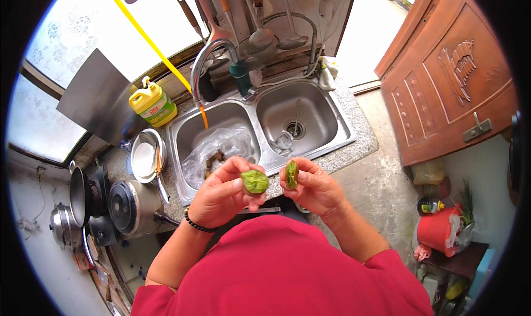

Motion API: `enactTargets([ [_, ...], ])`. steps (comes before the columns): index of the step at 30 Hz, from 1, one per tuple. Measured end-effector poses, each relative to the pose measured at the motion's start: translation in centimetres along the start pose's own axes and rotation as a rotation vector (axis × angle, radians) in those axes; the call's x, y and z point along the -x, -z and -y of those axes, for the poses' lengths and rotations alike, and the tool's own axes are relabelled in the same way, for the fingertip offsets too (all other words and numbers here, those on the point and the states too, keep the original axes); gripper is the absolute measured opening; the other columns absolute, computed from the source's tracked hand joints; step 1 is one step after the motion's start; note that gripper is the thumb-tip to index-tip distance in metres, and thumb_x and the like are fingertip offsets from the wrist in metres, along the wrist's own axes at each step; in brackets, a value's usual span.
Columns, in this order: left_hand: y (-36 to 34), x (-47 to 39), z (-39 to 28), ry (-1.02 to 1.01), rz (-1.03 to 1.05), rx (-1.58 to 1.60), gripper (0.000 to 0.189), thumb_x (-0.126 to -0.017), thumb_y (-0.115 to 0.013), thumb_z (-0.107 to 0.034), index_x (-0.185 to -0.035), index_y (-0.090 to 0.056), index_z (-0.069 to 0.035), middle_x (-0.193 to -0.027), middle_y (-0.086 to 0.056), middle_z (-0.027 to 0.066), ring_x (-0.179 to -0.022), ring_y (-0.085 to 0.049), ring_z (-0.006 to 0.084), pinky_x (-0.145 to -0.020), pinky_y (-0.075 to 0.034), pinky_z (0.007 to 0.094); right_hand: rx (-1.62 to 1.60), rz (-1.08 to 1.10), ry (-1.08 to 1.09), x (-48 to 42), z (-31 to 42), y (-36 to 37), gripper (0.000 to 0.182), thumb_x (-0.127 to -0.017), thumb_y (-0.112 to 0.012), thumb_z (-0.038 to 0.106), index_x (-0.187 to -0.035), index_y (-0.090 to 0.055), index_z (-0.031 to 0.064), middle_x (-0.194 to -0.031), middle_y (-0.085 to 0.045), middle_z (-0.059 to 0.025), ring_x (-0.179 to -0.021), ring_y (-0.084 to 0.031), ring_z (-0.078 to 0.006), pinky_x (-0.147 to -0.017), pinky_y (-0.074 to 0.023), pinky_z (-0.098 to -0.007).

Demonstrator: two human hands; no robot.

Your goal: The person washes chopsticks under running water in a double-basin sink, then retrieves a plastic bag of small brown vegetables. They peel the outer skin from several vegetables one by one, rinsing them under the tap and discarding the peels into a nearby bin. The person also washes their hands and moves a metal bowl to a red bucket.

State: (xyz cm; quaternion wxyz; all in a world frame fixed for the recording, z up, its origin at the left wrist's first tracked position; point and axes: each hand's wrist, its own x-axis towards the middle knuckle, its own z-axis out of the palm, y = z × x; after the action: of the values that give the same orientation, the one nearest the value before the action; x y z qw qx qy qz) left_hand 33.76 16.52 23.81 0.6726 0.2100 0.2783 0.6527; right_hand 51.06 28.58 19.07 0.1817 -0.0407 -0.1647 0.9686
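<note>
Between thumb and fingers, my left hand point(226, 193) holds a rounded green piece point(254, 181) with a wrinkled pale-green face. A second green piece point(292, 175), seen nearly edge-on, is pinched in my right hand point(313, 187). The two pieces are apart; they look like halves of a fruit or vegetable, but the exact kind cannot be told. Both hands are over the front edge of a double stainless steel sink point(265, 158). In its left basin lies a clear plastic bag point(224, 139) with several brownish pieces point(215, 158) in or beside it.
An orange-yellow hose point(145, 33) runs to the chrome faucet point(220, 46). Thin plastic point(283, 141) lies near the right basin's drain. Left of the sink are a yellow detergent jug point(152, 104), white bowls point(144, 156) and a pressure cooker point(132, 206). An open wooden door point(448, 75) is at right.
</note>
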Motion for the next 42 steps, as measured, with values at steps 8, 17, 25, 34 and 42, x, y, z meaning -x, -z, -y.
enactTargets([
  [8,0.7,0.5,-1.0,-0.019,-0.007,0.015,0.019,-0.087,-0.054,-0.012,-0.104,-0.047,-0.008,-0.109,-0.050,0.0160,-0.080,-0.056,0.0263,-0.062,-0.051,0.0294,0.021,0.171,0.218,2.2,1.6,-2.3,0.021,-0.086,-0.057,0.009,-0.107,-0.058,0.0072,-0.100,-0.058,-0.0186,-0.078,-0.055,-0.0205,-0.066,-0.0465,-0.0287],
  [17,0.2,-1.3,-1.1,-0.039,-0.045,-0.076,0.022,-0.085,-0.057,-0.015,-0.103,-0.046,-0.007,-0.108,-0.050,0.0165,-0.075,-0.058,0.0261,-0.058,-0.049,0.0271,0.038,0.139,0.303,6.0,3.6,-4.0,0.019,-0.084,-0.059,0.008,-0.102,-0.058,0.0027,-0.098,-0.058,-0.0197,-0.078,-0.058,-0.0240,-0.067,-0.0495,-0.0334],
  [25,-1.1,-2.7,-1.0,-0.054,-0.076,-0.172,0.022,-0.085,-0.057,-0.014,-0.098,-0.041,-0.006,-0.103,-0.048,0.0172,-0.065,-0.054,0.0243,-0.048,-0.045,0.0241,0.287,0.578,0.456,9.2,5.6,-8.3,0.010,-0.082,-0.058,0.002,-0.086,-0.060,-0.0073,-0.091,-0.059,-0.0227,-0.079,-0.059,-0.0319,-0.068,-0.0477,-0.0409],
  [34,-1.8,-4.8,0.0,0.008,-0.048,-0.223,0.027,-0.083,-0.061,-0.016,-0.098,-0.040,-0.007,-0.102,-0.048,0.0164,-0.061,-0.055,0.0240,-0.041,-0.042,0.0233,0.263,0.533,0.625,11.4,3.9,-11.0,0.008,-0.083,-0.062,0.005,-0.082,-0.064,-0.0033,-0.082,-0.062,-0.0157,-0.072,-0.061,-0.0276,-0.059,-0.0477,-0.0344],
  [42,-2.8,-6.3,0.8,0.030,-0.053,-0.250,0.030,-0.082,-0.063,-0.018,-0.097,-0.041,-0.006,-0.099,-0.046,0.0142,-0.058,-0.052,0.0202,-0.039,-0.039,0.0204,0.198,0.345,0.963,11.9,2.6,-11.7,0.013,-0.084,-0.058,0.006,-0.081,-0.063,-0.0057,-0.083,-0.062,-0.0160,-0.064,-0.058,-0.0239,-0.055,-0.0462,-0.0328],
])
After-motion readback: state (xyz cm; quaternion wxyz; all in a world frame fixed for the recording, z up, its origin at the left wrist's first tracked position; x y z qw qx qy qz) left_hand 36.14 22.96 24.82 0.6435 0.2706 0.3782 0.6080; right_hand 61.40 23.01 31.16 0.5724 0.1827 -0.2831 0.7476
